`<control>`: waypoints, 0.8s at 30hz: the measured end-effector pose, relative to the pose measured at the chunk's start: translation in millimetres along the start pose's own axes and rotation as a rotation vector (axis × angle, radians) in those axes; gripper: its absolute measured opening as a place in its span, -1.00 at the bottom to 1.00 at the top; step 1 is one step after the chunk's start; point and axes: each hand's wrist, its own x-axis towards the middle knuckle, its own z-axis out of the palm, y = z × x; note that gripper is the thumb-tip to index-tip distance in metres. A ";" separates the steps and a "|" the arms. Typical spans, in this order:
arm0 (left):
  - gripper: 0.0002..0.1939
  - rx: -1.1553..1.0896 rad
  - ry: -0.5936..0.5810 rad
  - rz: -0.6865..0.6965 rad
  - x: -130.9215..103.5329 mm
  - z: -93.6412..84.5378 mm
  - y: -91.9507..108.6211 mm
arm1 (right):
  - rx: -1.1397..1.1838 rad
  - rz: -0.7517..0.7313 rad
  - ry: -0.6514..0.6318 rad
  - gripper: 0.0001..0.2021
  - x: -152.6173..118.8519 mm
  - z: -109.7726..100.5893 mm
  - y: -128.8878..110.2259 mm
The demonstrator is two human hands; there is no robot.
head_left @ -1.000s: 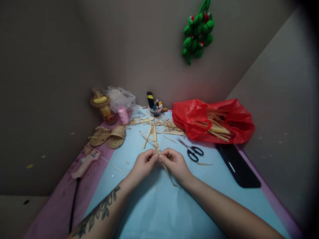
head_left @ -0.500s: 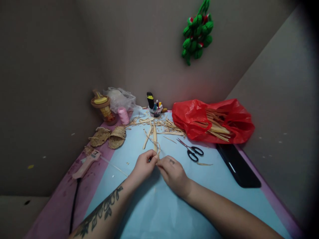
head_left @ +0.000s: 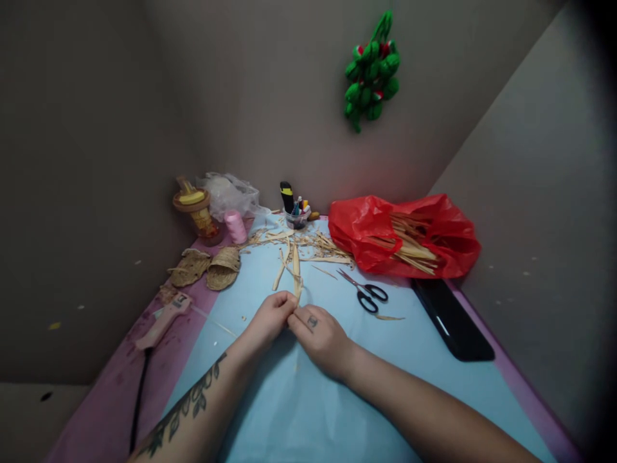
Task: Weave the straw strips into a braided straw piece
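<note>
Close together over the middle of the blue sheet (head_left: 308, 411), my two hands pinch a thin, pale dried-fibre strip (head_left: 299, 290). My left hand (head_left: 274, 316) has thumb and index finger pressed on it, and the strip's free end sticks up past the fingertips. Against those fingertips my right hand (head_left: 319, 337) is closed too, its fingers curled over the strip's near end, which is mostly hidden. Just beyond lie longer flat strips (head_left: 295, 257) of the same straw-coloured material. Black-handled scissors (head_left: 367, 297) rest to the right.
A red plastic bag (head_left: 359, 225) with dried strips lies back right, beside a black phone-like slab (head_left: 456, 325). On the left are a pink glue gun (head_left: 164, 320), two small woven slippers (head_left: 224, 269), a pink thread spool (head_left: 236, 227) and a brown-and-yellow cup (head_left: 200, 212). A pen tub (head_left: 296, 220) stands behind.
The camera view has shifted slightly. My hands remain together on the strip; my right hand has rolled a little, and less of the strip's loose end shows above the fingers.
</note>
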 end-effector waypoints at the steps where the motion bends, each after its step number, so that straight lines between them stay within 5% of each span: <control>1: -0.67 0.011 0.016 0.019 -0.4 -0.5 2.1 | 0.084 0.021 0.032 -0.80 -1.3 -2.1 2.5; 6: -0.66 0.076 0.050 0.103 -2.2 -2.4 10.1 | 0.508 0.473 0.231 -0.76 0.1 -3.2 15.8; 12: -0.70 0.332 0.087 0.201 -4.4 1.3 7.0 | 1.161 0.968 0.079 -0.77 10.0 11.7 19.9; 16: -0.75 0.504 0.122 0.277 -6.5 2.7 5.9 | 1.137 1.062 0.100 -0.82 11.2 10.5 19.6; 24: -0.75 0.577 0.139 0.279 -8.9 2.2 8.5 | 1.041 0.965 0.046 -0.83 11.4 4.5 21.2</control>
